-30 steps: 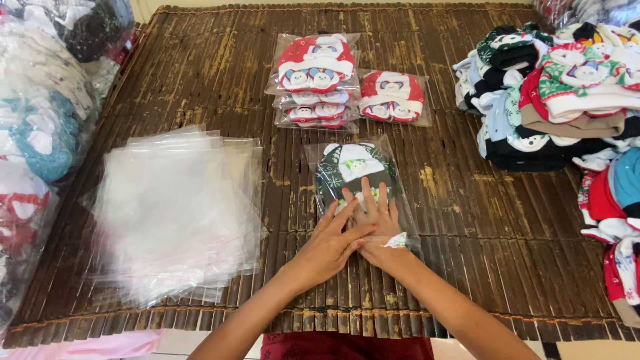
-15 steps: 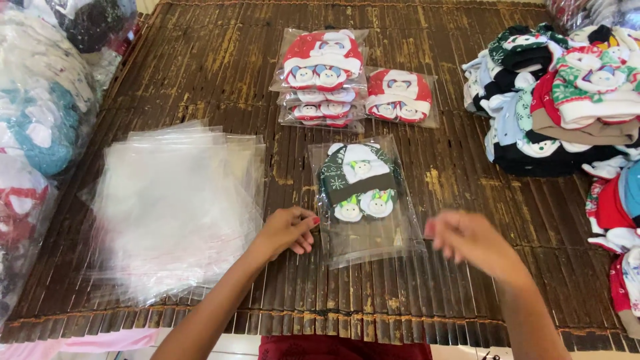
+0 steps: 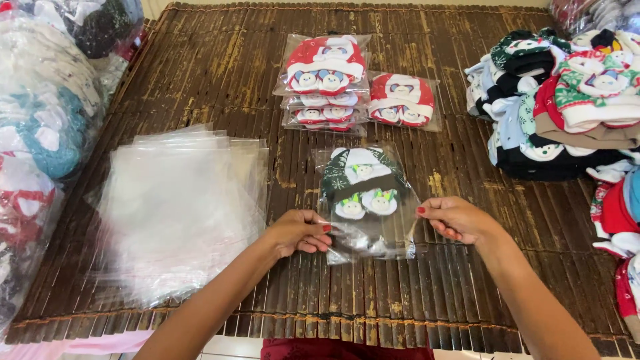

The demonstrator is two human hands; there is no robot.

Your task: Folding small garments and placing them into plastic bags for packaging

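Observation:
A clear plastic bag (image 3: 365, 200) holding a dark green and white knitted hat lies on the bamboo mat (image 3: 427, 293) in front of me. My left hand (image 3: 300, 233) pinches the bag's lower left corner. My right hand (image 3: 457, 219) pinches its lower right edge. The bag's open flap at the bottom is crumpled between the two hands.
A stack of empty clear bags (image 3: 180, 207) lies to the left. Bagged red hats (image 3: 325, 77) are stacked beyond, with a single bagged red hat (image 3: 402, 100) beside them. A pile of loose knitted hats (image 3: 567, 100) sits at right. Full plastic sacks (image 3: 40, 133) line the left edge.
My hands were pressed together on the bag's lower part, then moved apart and now grip the bag's two lower corners.

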